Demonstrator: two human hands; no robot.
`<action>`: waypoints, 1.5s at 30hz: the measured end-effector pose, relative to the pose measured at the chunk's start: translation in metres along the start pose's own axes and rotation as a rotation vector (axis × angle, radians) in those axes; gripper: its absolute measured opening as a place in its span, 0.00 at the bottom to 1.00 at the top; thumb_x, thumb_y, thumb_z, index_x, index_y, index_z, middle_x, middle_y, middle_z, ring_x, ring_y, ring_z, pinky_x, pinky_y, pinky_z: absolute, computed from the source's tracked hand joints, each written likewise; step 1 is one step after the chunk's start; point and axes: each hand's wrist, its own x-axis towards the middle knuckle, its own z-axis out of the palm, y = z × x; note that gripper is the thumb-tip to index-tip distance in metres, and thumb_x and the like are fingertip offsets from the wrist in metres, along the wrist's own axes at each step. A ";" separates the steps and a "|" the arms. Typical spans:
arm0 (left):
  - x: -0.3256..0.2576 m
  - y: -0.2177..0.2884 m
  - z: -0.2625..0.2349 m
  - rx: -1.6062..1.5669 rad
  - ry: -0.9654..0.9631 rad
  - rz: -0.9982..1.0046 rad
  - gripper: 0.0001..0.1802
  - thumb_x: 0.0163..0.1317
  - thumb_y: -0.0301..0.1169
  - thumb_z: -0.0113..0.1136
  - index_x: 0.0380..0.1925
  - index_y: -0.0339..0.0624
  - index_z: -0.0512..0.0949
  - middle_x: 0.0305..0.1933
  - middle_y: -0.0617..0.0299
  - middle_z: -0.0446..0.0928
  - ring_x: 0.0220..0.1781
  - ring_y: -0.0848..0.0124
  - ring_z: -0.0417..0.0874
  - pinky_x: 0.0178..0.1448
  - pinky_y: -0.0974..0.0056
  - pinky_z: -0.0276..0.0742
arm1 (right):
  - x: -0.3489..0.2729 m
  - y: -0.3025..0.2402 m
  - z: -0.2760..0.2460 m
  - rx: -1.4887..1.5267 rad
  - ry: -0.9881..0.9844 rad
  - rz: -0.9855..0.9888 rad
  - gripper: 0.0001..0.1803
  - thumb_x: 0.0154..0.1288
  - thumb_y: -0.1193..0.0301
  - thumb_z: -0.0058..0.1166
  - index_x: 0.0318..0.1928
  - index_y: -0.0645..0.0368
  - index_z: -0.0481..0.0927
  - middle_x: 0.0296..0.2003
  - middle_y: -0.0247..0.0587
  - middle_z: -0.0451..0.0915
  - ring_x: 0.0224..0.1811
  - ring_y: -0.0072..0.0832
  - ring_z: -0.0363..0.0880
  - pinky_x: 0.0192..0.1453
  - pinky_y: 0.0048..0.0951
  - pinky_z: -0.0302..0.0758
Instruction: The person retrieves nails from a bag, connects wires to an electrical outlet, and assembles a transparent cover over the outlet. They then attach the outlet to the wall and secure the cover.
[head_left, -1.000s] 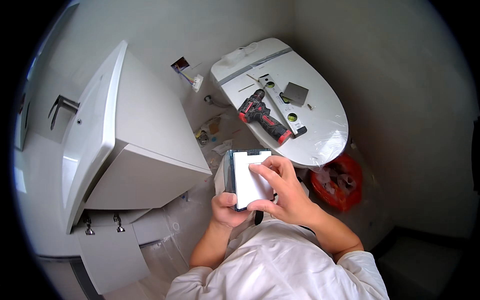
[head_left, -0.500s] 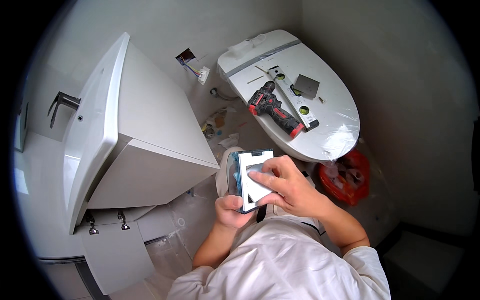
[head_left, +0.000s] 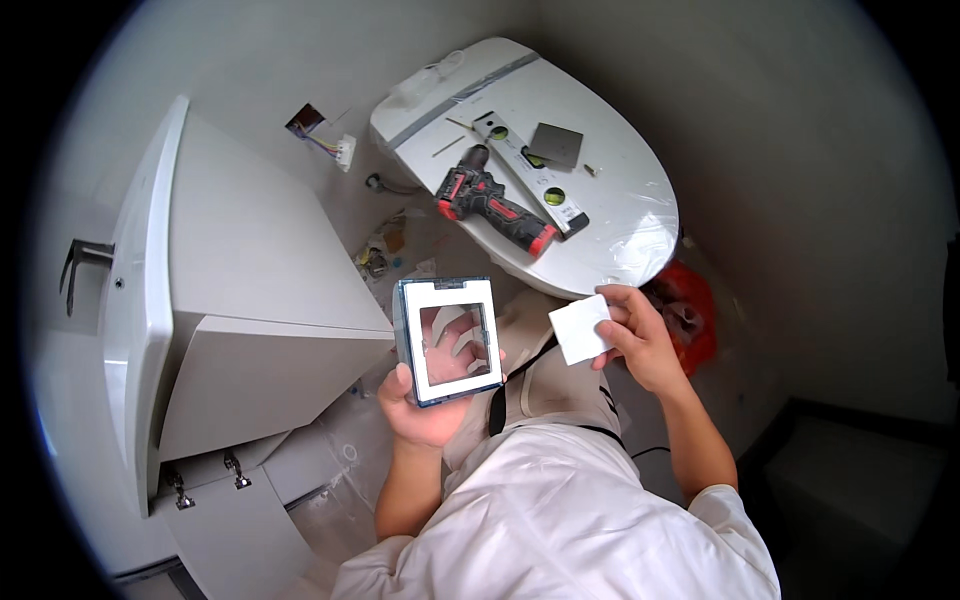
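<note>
My left hand (head_left: 428,405) holds a square white switch frame (head_left: 447,339) with a blue-grey edge; its middle is an empty window through which my fingers show. My right hand (head_left: 637,335) pinches a small white square cover plate (head_left: 579,329), held apart to the right of the frame. Both hands are in front of my chest, above my knees, with the toilet just beyond them.
A closed toilet lid (head_left: 610,205) wrapped in plastic carries a red and black cordless drill (head_left: 493,203), a spirit level (head_left: 532,179) and a dark square plate (head_left: 556,144). A white vanity cabinet (head_left: 230,300) stands at left. Loose wires (head_left: 320,135) hang from a wall opening. A red bag (head_left: 683,305) lies at right.
My right hand has pulled the white cover plate off the frame and moved it to the right. The frame's middle is now an open window. The view has tilted upward.
</note>
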 end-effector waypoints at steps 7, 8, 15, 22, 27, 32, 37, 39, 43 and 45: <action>0.017 -0.007 0.000 -0.014 -0.073 -0.087 0.52 0.63 0.66 0.64 0.80 0.56 0.58 0.77 0.40 0.61 0.68 0.36 0.73 0.61 0.30 0.81 | -0.035 0.078 -0.098 -1.423 -0.023 0.251 0.19 0.70 0.74 0.59 0.60 0.57 0.77 0.49 0.53 0.87 0.48 0.48 0.88 0.49 0.48 0.84; 0.020 -0.008 0.000 -0.025 -0.075 -0.104 0.51 0.63 0.67 0.63 0.80 0.56 0.58 0.77 0.39 0.61 0.67 0.36 0.73 0.61 0.30 0.82 | -0.041 0.080 -0.100 -1.513 -0.153 0.351 0.16 0.70 0.72 0.60 0.57 0.58 0.79 0.48 0.53 0.87 0.49 0.49 0.87 0.49 0.51 0.83; 0.030 -0.020 0.019 0.089 -0.069 -0.101 0.47 0.66 0.65 0.62 0.78 0.56 0.61 0.75 0.46 0.67 0.67 0.44 0.75 0.67 0.37 0.76 | -0.032 -0.024 0.005 -0.540 -0.126 -0.581 0.09 0.67 0.80 0.64 0.46 0.64 0.87 0.38 0.44 0.82 0.37 0.35 0.83 0.39 0.31 0.78; 0.025 -0.024 0.041 0.290 0.015 -0.007 0.43 0.69 0.51 0.63 0.75 0.37 0.63 0.62 0.50 0.77 0.57 0.63 0.83 0.59 0.57 0.81 | -0.015 -0.058 0.070 -0.247 -0.168 -0.717 0.17 0.60 0.73 0.74 0.48 0.63 0.84 0.42 0.41 0.81 0.36 0.27 0.78 0.37 0.28 0.75; 0.023 -0.031 0.051 0.485 0.038 0.133 0.49 0.64 0.46 0.67 0.79 0.36 0.57 0.67 0.53 0.74 0.64 0.65 0.78 0.68 0.59 0.75 | -0.011 -0.043 0.070 0.023 -0.294 -0.377 0.15 0.65 0.67 0.75 0.43 0.63 0.82 0.39 0.31 0.79 0.34 0.16 0.72 0.38 0.20 0.69; 0.021 -0.039 0.052 0.494 0.044 0.132 0.51 0.65 0.46 0.66 0.81 0.35 0.54 0.72 0.52 0.71 0.69 0.64 0.76 0.73 0.60 0.70 | -0.009 -0.032 0.066 0.269 -0.374 -0.227 0.11 0.72 0.67 0.69 0.40 0.61 0.83 0.35 0.25 0.78 0.33 0.13 0.71 0.38 0.20 0.69; 0.008 -0.039 0.030 0.333 0.129 0.062 0.48 0.66 0.50 0.64 0.79 0.36 0.58 0.72 0.46 0.71 0.64 0.57 0.80 0.70 0.54 0.74 | -0.007 -0.021 0.058 0.192 -0.361 -0.177 0.10 0.76 0.68 0.61 0.41 0.63 0.83 0.35 0.28 0.80 0.34 0.13 0.73 0.39 0.21 0.71; 0.000 -0.033 0.018 0.264 0.203 0.046 0.48 0.67 0.51 0.63 0.78 0.36 0.59 0.71 0.41 0.73 0.61 0.51 0.81 0.69 0.49 0.76 | -0.004 -0.014 0.046 0.188 -0.343 -0.127 0.10 0.77 0.69 0.57 0.40 0.64 0.83 0.35 0.30 0.82 0.34 0.14 0.75 0.39 0.22 0.72; -0.036 -0.010 -0.032 0.162 0.253 -0.189 0.46 0.70 0.53 0.60 0.78 0.35 0.59 0.70 0.37 0.73 0.63 0.40 0.81 0.71 0.40 0.75 | -0.001 -0.014 0.035 0.414 -0.446 0.068 0.10 0.78 0.72 0.55 0.47 0.67 0.83 0.36 0.40 0.85 0.32 0.21 0.81 0.38 0.25 0.79; -0.066 -0.007 -0.089 0.095 0.339 -0.336 0.42 0.72 0.48 0.58 0.77 0.34 0.61 0.68 0.40 0.75 0.62 0.44 0.83 0.70 0.41 0.77 | -0.001 -0.011 0.040 0.356 -0.463 0.084 0.13 0.79 0.73 0.54 0.56 0.68 0.82 0.35 0.39 0.84 0.30 0.20 0.81 0.37 0.23 0.79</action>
